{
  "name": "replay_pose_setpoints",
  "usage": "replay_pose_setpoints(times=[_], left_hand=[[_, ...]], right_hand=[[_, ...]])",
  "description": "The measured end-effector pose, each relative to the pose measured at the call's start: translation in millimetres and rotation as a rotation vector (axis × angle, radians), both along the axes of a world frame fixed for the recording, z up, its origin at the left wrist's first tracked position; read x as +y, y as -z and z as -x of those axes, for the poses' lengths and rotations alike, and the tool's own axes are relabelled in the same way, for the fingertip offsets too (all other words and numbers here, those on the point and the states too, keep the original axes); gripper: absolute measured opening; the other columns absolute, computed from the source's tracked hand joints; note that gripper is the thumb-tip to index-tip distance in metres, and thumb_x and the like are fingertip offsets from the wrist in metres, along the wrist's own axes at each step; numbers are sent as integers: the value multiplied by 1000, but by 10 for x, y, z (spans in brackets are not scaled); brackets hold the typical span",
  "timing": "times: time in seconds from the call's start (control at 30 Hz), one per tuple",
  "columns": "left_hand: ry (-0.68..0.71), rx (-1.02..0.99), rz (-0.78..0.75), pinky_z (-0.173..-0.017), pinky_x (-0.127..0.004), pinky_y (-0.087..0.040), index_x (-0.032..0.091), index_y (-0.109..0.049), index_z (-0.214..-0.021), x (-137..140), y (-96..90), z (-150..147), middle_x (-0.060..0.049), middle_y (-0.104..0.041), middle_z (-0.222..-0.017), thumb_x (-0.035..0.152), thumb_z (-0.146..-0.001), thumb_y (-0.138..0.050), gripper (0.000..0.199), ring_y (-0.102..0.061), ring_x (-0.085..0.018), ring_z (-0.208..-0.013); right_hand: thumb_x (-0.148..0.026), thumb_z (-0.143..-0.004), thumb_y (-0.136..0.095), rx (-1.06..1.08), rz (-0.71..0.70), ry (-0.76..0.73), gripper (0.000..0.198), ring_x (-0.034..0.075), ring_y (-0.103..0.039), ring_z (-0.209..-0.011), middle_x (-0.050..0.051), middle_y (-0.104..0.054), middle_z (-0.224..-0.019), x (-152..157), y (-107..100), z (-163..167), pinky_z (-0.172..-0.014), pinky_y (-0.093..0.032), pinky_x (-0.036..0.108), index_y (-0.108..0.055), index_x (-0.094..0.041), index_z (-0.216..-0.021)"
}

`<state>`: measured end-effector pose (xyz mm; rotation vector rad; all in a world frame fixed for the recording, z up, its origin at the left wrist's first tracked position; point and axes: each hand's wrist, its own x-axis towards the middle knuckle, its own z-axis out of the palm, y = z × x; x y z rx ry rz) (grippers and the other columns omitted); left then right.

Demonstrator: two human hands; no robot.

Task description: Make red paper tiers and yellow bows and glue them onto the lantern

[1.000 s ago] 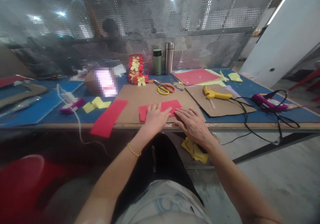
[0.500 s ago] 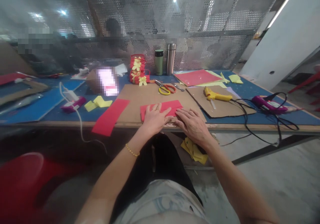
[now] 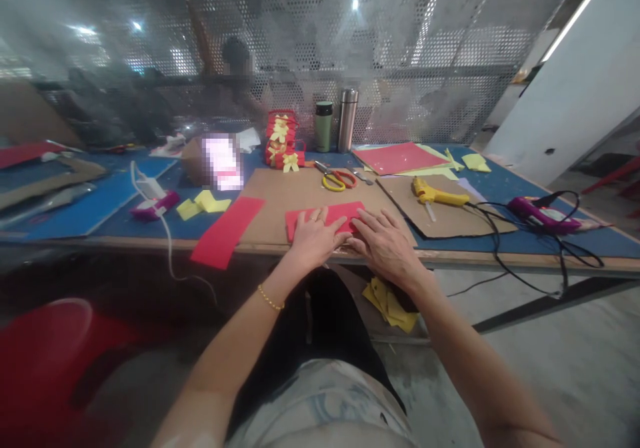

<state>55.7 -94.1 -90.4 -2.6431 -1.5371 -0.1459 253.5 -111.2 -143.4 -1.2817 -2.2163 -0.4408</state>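
A folded red sheet (image 3: 345, 209), paper or felt, lies on the brown cardboard (image 3: 280, 185) at the table's front edge. My left hand (image 3: 315, 238) rests on its left and middle part, fingers stretched out flat. On the sheet's right end lies my right hand (image 3: 387, 245), also with extended fingers pressing down. Both hands partly hide the sheet. To the left, a red strip (image 3: 227, 231) overhangs the table edge. Scissors (image 3: 336, 180) with yellow and orange handles lie beyond the sheet.
A yellow glue gun (image 3: 443, 197) sits on another cardboard piece, its black cord trailing to a purple power strip (image 3: 543, 216). Red ornaments with yellow bows (image 3: 283, 138), a green flask (image 3: 323, 128) and a steel flask (image 3: 347, 121) stand behind. Yellow pieces (image 3: 205, 203) lie at left.
The view has shifted slightly, so everything sits a little farther right. Both hands stay on the red sheet, and its top fold looks flatter under them.
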Motion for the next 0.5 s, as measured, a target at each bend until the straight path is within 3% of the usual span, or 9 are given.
replay_pose_setpoints(times=[0.1,0.2,0.5], left_hand=[[0,-10,0,-121,-59,-33,33,-53,-159,4,7,-2,-19,-46,-167,60,-110,-34,59,-43,-34,-155],[10,-5,8,-121,-59,-34,32,-55,-156,21,13,-4,-19,-46,-167,57,-111,-36,55,-43,-34,-156],[25,-13,-49,-128,-55,-28,14,-53,-158,-3,108,154,-21,-49,-164,58,-111,-34,67,-44,-35,-155]], right_hand=[[-55,-109,-43,-22,63,-78,64,34,-52,-150,22,-59,-157,53,37,30,-126,-36,59,-56,-11,-154],[-65,-107,-41,-39,136,-104,78,34,-52,-151,23,-56,-160,84,69,49,-125,-39,57,-49,-7,-159],[-66,-106,-43,-111,239,-43,80,36,-46,-155,26,-49,-164,43,10,92,-127,-35,56,-49,-7,-160]])
